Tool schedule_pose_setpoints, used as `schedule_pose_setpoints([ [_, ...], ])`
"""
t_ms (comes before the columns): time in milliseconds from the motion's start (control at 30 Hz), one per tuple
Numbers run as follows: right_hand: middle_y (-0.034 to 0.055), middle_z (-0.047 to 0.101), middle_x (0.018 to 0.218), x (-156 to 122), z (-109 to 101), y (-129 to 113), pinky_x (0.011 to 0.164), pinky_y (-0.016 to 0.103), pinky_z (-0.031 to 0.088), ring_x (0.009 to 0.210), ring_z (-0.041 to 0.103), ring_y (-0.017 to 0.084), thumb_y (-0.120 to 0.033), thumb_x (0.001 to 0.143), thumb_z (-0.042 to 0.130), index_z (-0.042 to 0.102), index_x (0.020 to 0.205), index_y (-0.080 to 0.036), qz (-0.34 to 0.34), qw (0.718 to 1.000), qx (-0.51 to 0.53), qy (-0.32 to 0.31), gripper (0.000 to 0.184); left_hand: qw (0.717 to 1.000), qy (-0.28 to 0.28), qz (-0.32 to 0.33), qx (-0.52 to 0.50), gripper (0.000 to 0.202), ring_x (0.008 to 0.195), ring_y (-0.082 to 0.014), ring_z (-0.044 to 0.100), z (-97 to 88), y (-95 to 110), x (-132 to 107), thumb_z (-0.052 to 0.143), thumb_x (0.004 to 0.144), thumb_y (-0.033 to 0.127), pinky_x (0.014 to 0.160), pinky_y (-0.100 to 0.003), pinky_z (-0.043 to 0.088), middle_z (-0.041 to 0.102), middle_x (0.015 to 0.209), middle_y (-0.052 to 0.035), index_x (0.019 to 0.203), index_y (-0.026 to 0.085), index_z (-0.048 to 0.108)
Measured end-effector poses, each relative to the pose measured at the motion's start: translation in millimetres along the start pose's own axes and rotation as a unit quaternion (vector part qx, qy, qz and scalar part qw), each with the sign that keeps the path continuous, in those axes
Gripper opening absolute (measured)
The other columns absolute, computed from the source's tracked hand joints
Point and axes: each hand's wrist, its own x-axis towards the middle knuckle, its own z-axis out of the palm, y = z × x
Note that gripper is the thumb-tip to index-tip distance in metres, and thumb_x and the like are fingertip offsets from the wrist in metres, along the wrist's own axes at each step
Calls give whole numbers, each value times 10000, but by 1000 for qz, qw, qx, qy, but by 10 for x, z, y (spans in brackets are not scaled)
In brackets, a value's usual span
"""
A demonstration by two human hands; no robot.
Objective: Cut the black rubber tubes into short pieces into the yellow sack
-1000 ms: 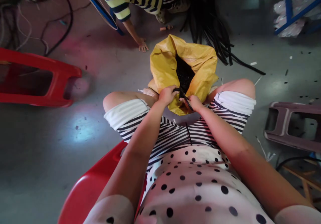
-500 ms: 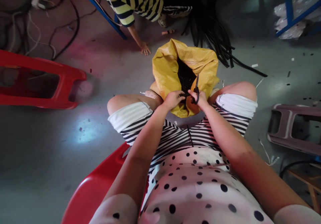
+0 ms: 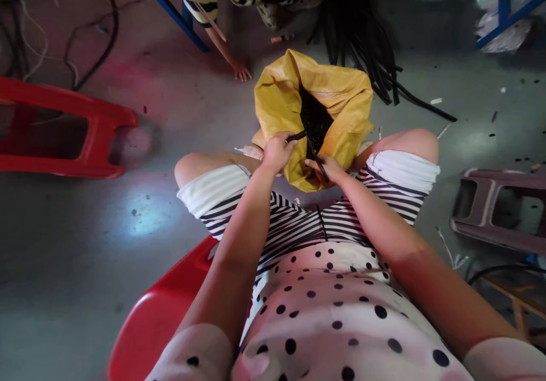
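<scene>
Between my knees stands a yellow woven sack (image 3: 350,94), its mouth folded outward and dark pieces lying inside. My left hand (image 3: 278,150) is closed on a short black tube (image 3: 297,136) above the sack's near left rim. In my right hand (image 3: 330,169) is a pair of black-handled scissors (image 3: 319,162), pointing up and left over the opening. The scissor tips reach close to the tube's free end; whether they touch it I cannot tell.
Long black tubes (image 3: 379,65) lie on the floor beyond the sack. Another person's hand (image 3: 242,72) rests on the floor at the upper left. A red stool (image 3: 102,120) is at left, a greyish stool (image 3: 482,202) at right, and a red chair (image 3: 157,313) beneath me.
My left hand has moved left with the tube, away from my right hand. The scissors have swung from pointing upward to pointing up and left. The view has shifted slightly.
</scene>
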Motion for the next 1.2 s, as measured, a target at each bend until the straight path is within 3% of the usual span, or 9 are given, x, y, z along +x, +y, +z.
schedule_pose_setpoints([
  [767, 99, 821, 1030, 14, -36, -15, 893, 317, 522, 1012, 756, 277, -822, 1000, 680, 795, 1060, -183, 8, 998, -54, -4, 652, 998, -34, 44, 15, 390, 1326, -333, 765, 64, -22, -7, 692, 1008, 207, 1202, -429, 580, 834, 1401, -144, 1362, 154, 847],
  [967, 94, 811, 978, 16, -7, -34, 849, 308, 502, 965, 741, 264, -836, 1047, 597, 780, 1004, -186, 11, 999, -54, -1, 677, 998, -45, 50, 15, 414, 1359, -332, 750, 72, -44, 10, 680, 1015, 218, 1244, -435, 556, 822, 1439, -141, 1392, 156, 837],
  [1200, 69, 697, 735, -13, 5, -73, 721, 306, 428, 771, 647, 231, -787, 1052, 650, 736, 798, -181, 18, 994, -105, 16, 663, 996, -71, 46, 15, 451, 1401, -329, 735, 120, -114, 63, 663, 994, 196, 1266, -433, 543, 808, 1477, -137, 1411, 159, 832],
])
